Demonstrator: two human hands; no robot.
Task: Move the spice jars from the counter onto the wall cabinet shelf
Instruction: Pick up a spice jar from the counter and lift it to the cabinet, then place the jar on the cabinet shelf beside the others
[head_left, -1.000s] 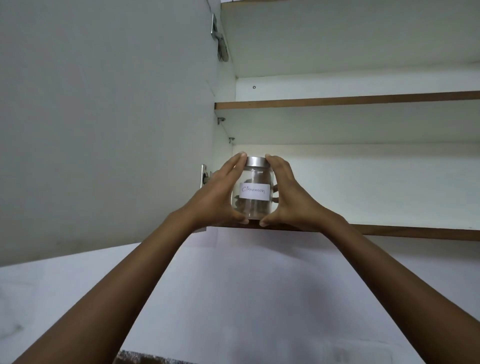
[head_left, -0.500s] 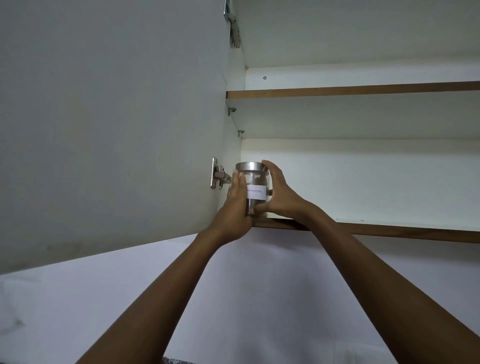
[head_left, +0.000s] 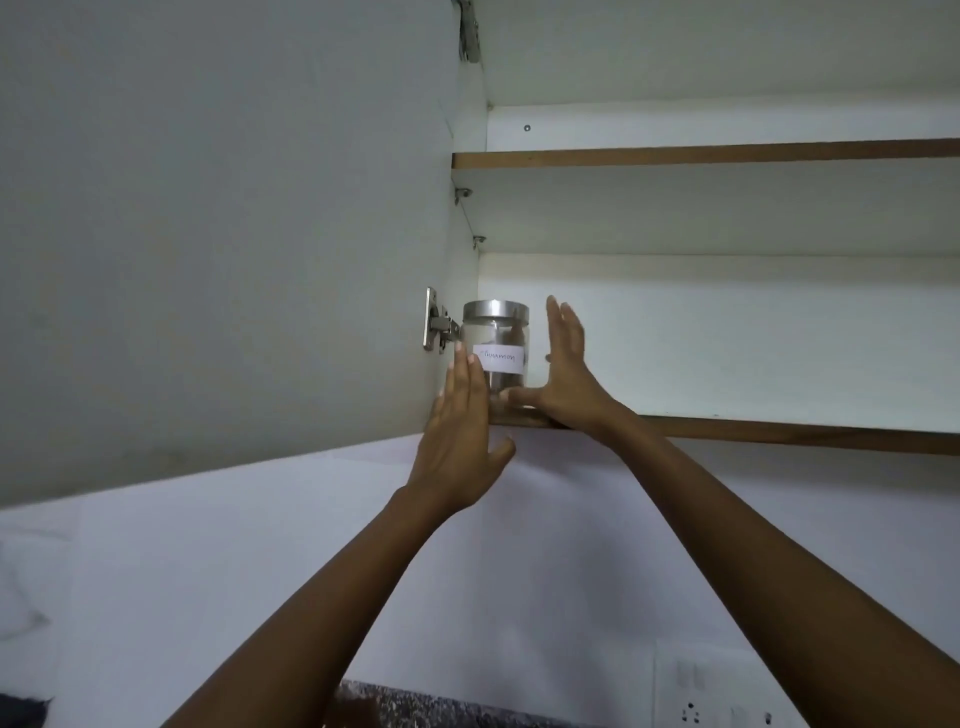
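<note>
Centre of the frame: a glass spice jar (head_left: 496, 358) with a metal lid (head_left: 495, 309) and a white handwritten label (head_left: 500, 358) stands upright on the lowest cabinet shelf (head_left: 779, 428), at its far left end, just beside the door hinge (head_left: 436, 326).

The left hand (head_left: 457, 447) is flat and spread, fingers straight and pointing up, in front of the jar's lower left side; whether the fingertips touch the glass cannot be told. The right hand (head_left: 563, 379) is likewise spread wide, fingers raised just to the right of the jar and clear of it, with the thumb reaching left along the jar's base. Neither hand encloses the jar.

Left half of the frame: the open cabinet door (head_left: 223, 234). Upper right: a second shelf (head_left: 727, 153). Lower right corner: a wall socket (head_left: 727, 696).
</note>
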